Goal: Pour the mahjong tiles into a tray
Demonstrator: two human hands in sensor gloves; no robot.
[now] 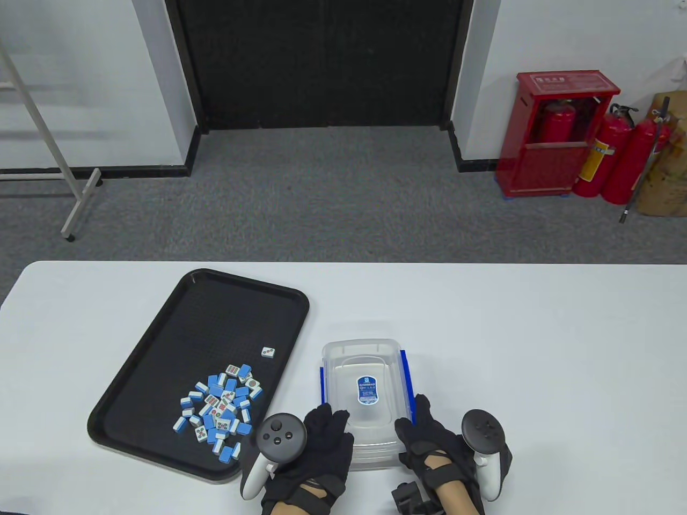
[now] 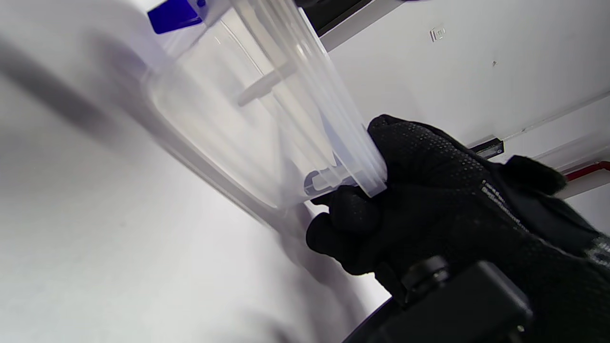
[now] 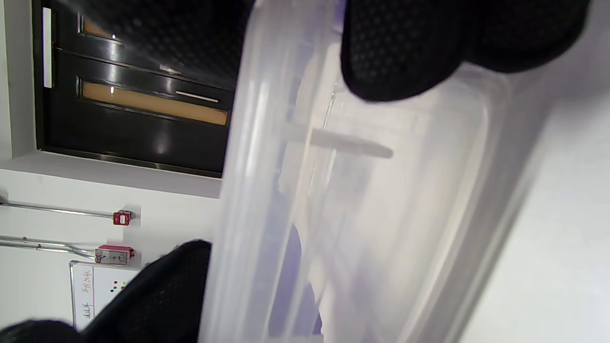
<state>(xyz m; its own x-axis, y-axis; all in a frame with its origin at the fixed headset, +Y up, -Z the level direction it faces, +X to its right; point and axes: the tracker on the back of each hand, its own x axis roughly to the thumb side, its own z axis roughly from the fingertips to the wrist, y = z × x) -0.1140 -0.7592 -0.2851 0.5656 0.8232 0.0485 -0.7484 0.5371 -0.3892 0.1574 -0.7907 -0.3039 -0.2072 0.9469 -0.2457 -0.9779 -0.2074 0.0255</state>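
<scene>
A black tray (image 1: 177, 332) lies on the table at left. A pile of blue-and-white mahjong tiles (image 1: 220, 410) sits in its near end, and one tile (image 1: 268, 352) lies apart from the pile. A clear plastic box (image 1: 366, 375) with blue clips and a blue label stands right of the tray; no tiles show in it. My left hand (image 1: 327, 429) grips its near left corner, also in the left wrist view (image 2: 381, 200). My right hand (image 1: 421, 424) grips its near right corner. In the right wrist view the fingers (image 3: 405, 52) press on the box wall (image 3: 381, 200).
The white table (image 1: 536, 332) stretches to the right and behind the box. Beyond its far edge are grey carpet, a dark door, and a red extinguisher cabinet (image 1: 558, 134) with extinguishers at the far right.
</scene>
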